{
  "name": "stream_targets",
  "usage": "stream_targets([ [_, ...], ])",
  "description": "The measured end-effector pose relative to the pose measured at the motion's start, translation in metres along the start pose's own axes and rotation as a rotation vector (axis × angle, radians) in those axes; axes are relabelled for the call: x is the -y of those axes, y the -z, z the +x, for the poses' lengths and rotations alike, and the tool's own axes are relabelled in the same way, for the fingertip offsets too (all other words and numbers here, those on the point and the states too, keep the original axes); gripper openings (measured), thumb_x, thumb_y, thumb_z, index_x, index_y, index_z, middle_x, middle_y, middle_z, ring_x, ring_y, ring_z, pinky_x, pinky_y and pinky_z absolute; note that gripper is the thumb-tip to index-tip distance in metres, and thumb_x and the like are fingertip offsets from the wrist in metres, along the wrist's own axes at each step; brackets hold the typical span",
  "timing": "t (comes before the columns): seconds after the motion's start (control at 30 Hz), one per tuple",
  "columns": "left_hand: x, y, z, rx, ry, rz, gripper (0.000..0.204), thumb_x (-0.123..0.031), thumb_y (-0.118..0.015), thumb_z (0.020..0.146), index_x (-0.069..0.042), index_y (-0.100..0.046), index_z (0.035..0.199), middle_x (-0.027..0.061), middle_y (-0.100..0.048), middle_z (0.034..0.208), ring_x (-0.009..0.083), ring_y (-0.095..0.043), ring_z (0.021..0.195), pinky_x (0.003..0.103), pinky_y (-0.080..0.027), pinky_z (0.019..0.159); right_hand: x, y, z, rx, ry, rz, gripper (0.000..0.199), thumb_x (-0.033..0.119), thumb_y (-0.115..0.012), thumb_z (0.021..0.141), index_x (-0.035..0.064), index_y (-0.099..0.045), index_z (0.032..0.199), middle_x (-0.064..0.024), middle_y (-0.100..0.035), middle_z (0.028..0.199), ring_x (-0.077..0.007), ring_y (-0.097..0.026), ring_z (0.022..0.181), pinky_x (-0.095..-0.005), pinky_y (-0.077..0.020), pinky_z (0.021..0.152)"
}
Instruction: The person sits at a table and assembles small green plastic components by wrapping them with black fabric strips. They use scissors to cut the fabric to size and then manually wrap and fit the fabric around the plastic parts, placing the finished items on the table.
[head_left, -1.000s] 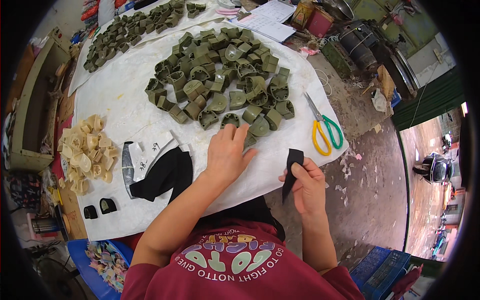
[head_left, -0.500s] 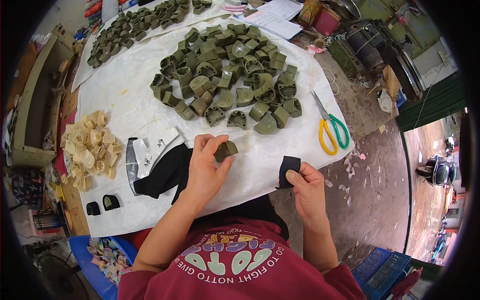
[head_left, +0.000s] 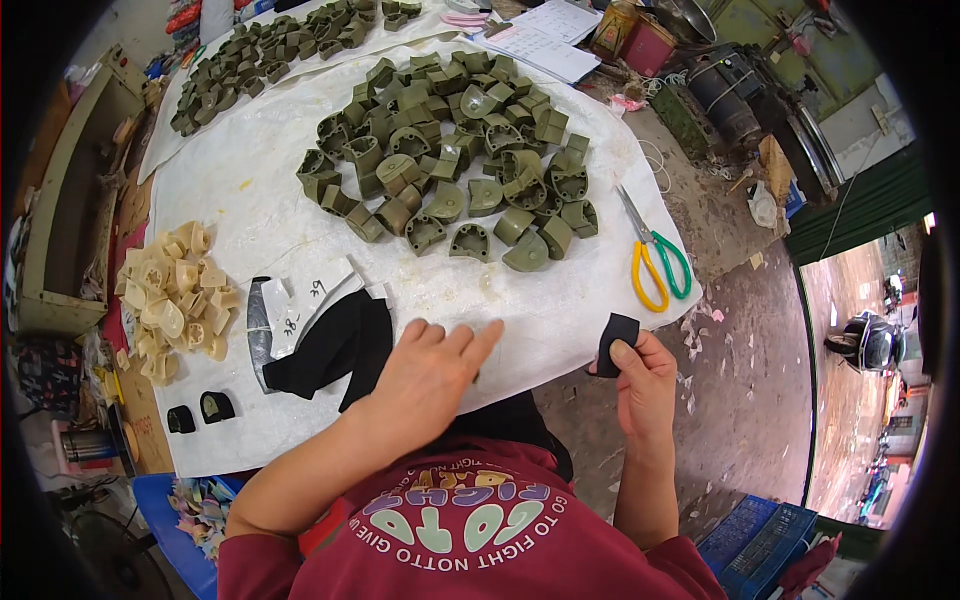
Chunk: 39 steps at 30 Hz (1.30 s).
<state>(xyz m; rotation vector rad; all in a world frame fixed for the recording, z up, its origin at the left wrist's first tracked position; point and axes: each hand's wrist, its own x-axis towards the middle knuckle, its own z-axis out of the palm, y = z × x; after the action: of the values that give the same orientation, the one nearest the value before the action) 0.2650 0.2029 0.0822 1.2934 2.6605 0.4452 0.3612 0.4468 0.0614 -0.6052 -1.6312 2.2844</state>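
My left hand (head_left: 430,375) is above the near edge of the table, its back turned up and its fingers curled. It holds an olive-green shoe heel, of which only a sliver shows under the fingers. Out past the table's near right edge, my right hand (head_left: 645,375) pinches a small black fabric piece (head_left: 617,340) between thumb and fingers. Left of my left hand lie black fabric strips (head_left: 330,350) with white paper pieces (head_left: 292,312) marked by hand. Two small heels wrapped in black (head_left: 216,406) sit near the table's left front corner.
A big heap of olive-green heels (head_left: 450,150) covers the middle of the white-sheeted table (head_left: 250,215), with more at the far left. Cream heels (head_left: 175,300) are piled at left. Scissors (head_left: 655,260) with yellow and green handles lie at right. A blue basin (head_left: 170,515) holds scraps.
My left hand has turned over and come nearer my body, hiding most of the heel. My right hand has shifted right with the black fabric piece.
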Motion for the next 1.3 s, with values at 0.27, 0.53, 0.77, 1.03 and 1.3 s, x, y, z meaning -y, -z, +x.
stream_targets([
  [0.27,-0.021,-0.011,0.050,-0.378,-0.122,-0.195,0.065,0.001,-0.064,0.069,-0.008,-0.049,0.132,0.0086,-0.057,0.106,0.0281,-0.051,0.103,0.050,-0.033,0.096,0.011,0.030,0.002,-0.108,0.108,0.041,0.013,0.004,-0.064,0.087,-0.0028,-0.064,0.098,-0.0063,-0.067,0.087,-0.0135,-0.063,0.072,-0.0308,-0.0543,0.066],
  [0.53,-0.051,-0.047,0.058,-0.167,-0.236,0.020,0.063,-0.002,-0.061,0.072,-0.010,-0.049,0.133,0.0079,-0.054,0.100,0.0275,-0.049,0.104,0.051,-0.034,0.098,0.015,0.051,-0.003,-0.193,0.118,0.027,0.014,0.005,-0.064,0.087,-0.0034,-0.064,0.098,-0.0068,-0.066,0.085,-0.0139,-0.062,0.071,-0.0311,-0.0542,0.065],
  [0.77,0.027,-0.005,0.017,-0.538,0.209,-0.733,0.060,0.012,-0.056,0.075,-0.007,-0.052,0.131,0.0076,-0.057,0.105,0.0187,-0.058,0.094,0.029,-0.045,0.088,0.007,0.058,-0.001,-0.221,0.107,0.049,0.014,0.005,-0.064,0.088,-0.0035,-0.064,0.099,-0.0073,-0.066,0.086,-0.0138,-0.063,0.071,-0.0301,-0.0539,0.065],
  [1.03,0.037,-0.013,-0.003,-0.624,0.399,-0.507,0.034,0.007,-0.060,0.073,-0.005,-0.062,0.105,0.0085,-0.055,0.098,0.0199,-0.057,0.089,0.029,-0.045,0.082,0.006,0.037,0.003,-0.136,0.107,0.031,0.013,0.004,-0.064,0.088,-0.0030,-0.064,0.099,-0.0068,-0.066,0.087,-0.0127,-0.063,0.072,-0.0305,-0.0547,0.066],
  [1.3,0.039,-0.003,-0.009,-0.501,0.265,-0.212,0.041,-0.008,-0.071,0.068,-0.007,-0.062,0.107,0.0130,-0.051,0.114,0.0296,-0.050,0.107,0.040,-0.038,0.094,0.005,0.042,0.001,-0.157,0.115,0.003,0.013,0.005,-0.064,0.087,-0.0021,-0.064,0.099,-0.0058,-0.066,0.087,-0.0123,-0.062,0.072,-0.0305,-0.0549,0.066],
])
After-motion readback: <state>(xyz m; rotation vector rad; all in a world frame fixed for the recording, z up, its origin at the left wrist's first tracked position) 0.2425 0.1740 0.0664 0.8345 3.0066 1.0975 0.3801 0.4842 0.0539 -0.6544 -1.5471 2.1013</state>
